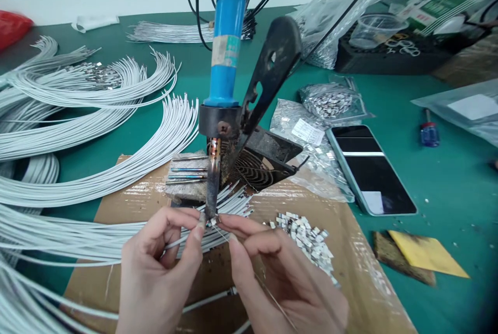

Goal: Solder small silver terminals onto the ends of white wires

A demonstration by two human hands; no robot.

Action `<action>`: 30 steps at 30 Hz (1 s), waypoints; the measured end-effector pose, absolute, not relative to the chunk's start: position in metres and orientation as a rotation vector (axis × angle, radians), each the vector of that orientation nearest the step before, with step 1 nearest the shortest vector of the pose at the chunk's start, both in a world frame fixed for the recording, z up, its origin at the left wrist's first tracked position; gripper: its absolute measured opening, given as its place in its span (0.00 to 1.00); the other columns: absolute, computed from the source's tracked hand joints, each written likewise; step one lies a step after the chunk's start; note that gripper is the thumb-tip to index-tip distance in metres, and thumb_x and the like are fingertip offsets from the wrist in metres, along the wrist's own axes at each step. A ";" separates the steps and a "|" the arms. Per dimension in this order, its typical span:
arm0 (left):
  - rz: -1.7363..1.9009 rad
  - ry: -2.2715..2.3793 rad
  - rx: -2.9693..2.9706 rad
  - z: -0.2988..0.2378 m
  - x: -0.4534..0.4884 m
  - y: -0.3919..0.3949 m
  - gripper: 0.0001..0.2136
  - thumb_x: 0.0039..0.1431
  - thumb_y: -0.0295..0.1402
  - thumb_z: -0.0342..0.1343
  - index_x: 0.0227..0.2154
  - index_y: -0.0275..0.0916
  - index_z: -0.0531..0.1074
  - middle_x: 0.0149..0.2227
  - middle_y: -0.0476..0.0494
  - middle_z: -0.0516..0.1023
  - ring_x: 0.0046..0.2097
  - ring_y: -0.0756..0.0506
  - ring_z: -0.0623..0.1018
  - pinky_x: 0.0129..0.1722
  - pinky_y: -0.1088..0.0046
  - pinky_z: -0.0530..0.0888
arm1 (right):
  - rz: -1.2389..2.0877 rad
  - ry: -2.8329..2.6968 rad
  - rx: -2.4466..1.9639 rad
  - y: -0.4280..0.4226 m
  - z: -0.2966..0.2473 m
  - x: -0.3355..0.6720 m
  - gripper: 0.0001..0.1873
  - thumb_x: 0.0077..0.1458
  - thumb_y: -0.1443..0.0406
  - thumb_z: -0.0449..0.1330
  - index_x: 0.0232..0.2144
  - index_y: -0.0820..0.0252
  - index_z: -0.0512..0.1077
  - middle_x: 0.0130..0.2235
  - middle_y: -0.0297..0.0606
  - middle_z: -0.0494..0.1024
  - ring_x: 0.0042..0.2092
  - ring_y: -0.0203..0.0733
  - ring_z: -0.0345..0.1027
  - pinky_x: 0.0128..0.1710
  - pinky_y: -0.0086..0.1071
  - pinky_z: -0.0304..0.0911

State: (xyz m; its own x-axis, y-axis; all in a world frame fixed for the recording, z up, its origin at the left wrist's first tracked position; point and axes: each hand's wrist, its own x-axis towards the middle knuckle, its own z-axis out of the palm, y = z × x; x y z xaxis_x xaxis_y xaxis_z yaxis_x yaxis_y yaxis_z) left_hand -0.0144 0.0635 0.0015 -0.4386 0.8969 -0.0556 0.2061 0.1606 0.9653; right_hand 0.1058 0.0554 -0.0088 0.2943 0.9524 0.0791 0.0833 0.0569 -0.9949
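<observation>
From here I see the green surface [447,189] spread with curved white wires [78,116], and a taped cardboard sheet [361,272] under the blue-handled soldering iron [229,38] in its stand. The left hand [155,277] has its fingers pinched on one wire end [209,222], right at the iron's tip — the right hand [284,282] fingers nip a thin solder strand [272,300] just beside it, near the small heaped terminals [307,238].

The piece [212,221] pinched by the left hand [155,277] is too small to tell; the thin wire [222,235] in the right hand [284,282], and both wrists, run off the bottom edge. Above them the iron [227,38] leaves the top.
</observation>
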 end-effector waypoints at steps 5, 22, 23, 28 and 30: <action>1.350 1.821 0.865 0.006 -0.003 0.063 0.05 0.50 0.29 0.66 0.21 0.43 0.78 0.31 0.54 0.84 0.27 0.56 0.79 0.26 0.90 0.73 | 0.937 -1.061 -1.366 0.055 -0.009 0.107 0.14 0.61 0.68 0.66 0.24 0.53 0.71 0.42 0.31 0.89 0.41 0.37 0.86 0.37 0.20 0.76; 1.328 1.731 0.905 0.005 -0.006 0.064 0.05 0.47 0.26 0.68 0.22 0.42 0.80 0.30 0.51 0.85 0.28 0.52 0.83 0.27 0.87 0.76 | 0.843 -1.076 -1.337 0.055 -0.010 0.106 0.14 0.59 0.71 0.68 0.24 0.54 0.73 0.38 0.37 0.89 0.36 0.40 0.85 0.33 0.25 0.76; 1.323 1.721 0.919 0.005 -0.006 0.064 0.05 0.47 0.26 0.68 0.22 0.42 0.80 0.30 0.52 0.85 0.28 0.52 0.83 0.27 0.87 0.76 | 0.836 -1.073 -1.336 0.055 -0.010 0.105 0.14 0.59 0.72 0.68 0.24 0.54 0.73 0.38 0.37 0.89 0.36 0.40 0.84 0.34 0.25 0.76; 1.367 1.770 0.817 0.008 0.000 0.063 0.06 0.50 0.26 0.67 0.23 0.43 0.79 0.31 0.53 0.85 0.30 0.53 0.84 0.31 0.89 0.77 | 0.813 -1.059 -1.358 0.055 -0.010 0.105 0.13 0.59 0.70 0.69 0.24 0.54 0.74 0.38 0.32 0.89 0.35 0.36 0.84 0.33 0.21 0.75; 1.358 1.775 0.814 0.009 0.002 0.063 0.06 0.51 0.26 0.66 0.23 0.43 0.79 0.32 0.53 0.85 0.31 0.52 0.84 0.31 0.88 0.77 | 0.810 -1.073 -1.364 0.056 -0.009 0.105 0.13 0.58 0.70 0.69 0.24 0.54 0.74 0.37 0.33 0.89 0.34 0.37 0.84 0.33 0.22 0.75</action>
